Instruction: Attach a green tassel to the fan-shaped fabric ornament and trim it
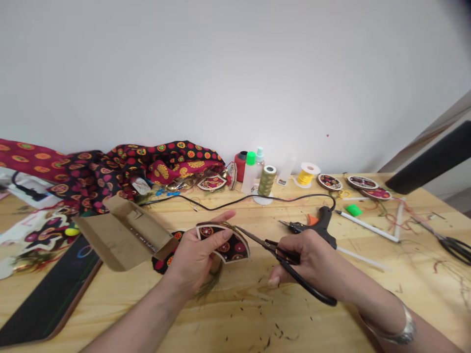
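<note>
My left hand (195, 255) pinches a curved, fan-shaped piece (234, 246) covered in dark patterned fabric with a pale rim and small beads. My right hand (307, 262) is wrapped round the black handles of a pair of scissors (274, 249). The blades point left and reach the upper edge of the fan-shaped piece; whether they touch it I cannot tell. Behind my left hand lies a scrap of dark patterned fabric (162, 264), partly hidden. Dark thread (211, 284) shows below that hand. Just beyond my right hand lies a black glue gun (322, 225) with an orange trigger.
An open cardboard box (121, 240) and a dark phone-like slab (51, 289) are at left. Patterned cloth (154, 162) lies along the wall. Bottles, a green thread spool (267, 181) and a yellow spool (306, 175) stand behind. Other scissors (454, 247) lie at right.
</note>
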`<state>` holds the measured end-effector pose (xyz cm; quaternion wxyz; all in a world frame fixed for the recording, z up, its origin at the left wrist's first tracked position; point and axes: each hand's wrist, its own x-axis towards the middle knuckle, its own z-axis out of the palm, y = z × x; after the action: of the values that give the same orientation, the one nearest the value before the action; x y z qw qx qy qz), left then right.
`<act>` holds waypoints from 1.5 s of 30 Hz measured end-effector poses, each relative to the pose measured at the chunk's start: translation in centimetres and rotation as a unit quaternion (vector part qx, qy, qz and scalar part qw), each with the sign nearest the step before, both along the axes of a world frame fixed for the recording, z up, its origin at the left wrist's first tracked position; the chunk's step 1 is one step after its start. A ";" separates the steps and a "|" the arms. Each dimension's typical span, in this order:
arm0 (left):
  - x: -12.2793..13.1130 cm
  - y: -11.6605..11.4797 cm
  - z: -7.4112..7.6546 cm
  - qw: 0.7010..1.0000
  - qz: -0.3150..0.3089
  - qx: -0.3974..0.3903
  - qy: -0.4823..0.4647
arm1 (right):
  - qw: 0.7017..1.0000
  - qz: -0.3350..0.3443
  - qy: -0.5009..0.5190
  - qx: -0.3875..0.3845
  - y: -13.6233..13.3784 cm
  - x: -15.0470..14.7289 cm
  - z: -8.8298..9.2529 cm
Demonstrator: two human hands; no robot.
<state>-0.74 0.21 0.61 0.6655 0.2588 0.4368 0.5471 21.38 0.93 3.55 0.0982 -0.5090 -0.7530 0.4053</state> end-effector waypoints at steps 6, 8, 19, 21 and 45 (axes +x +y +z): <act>0.1 0.0 0.0 1.000 -0.004 0.011 0.010 | 1.000 0.004 0.011 -0.006 0.0 0.1 -0.1; 0.1 0.0 0.0 1.000 -0.008 0.010 0.009 | 1.000 0.010 0.009 -0.010 0.1 0.1 -0.2; 0.1 0.0 0.0 1.000 -0.022 0.018 0.005 | 1.000 0.011 -0.022 -0.001 0.2 0.0 0.0; 0.1 0.0 0.0 1.000 -0.024 0.019 0.004 | 1.000 0.010 -0.024 -0.003 0.1 0.0 0.0; 0.1 0.1 0.0 1.000 -0.007 0.013 0.007 | 1.000 0.013 0.000 -0.020 0.4 0.2 0.1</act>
<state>-0.68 0.31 0.60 0.6628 0.2741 0.4329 0.5460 21.56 1.34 3.69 0.0823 -0.5007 -0.7516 0.4214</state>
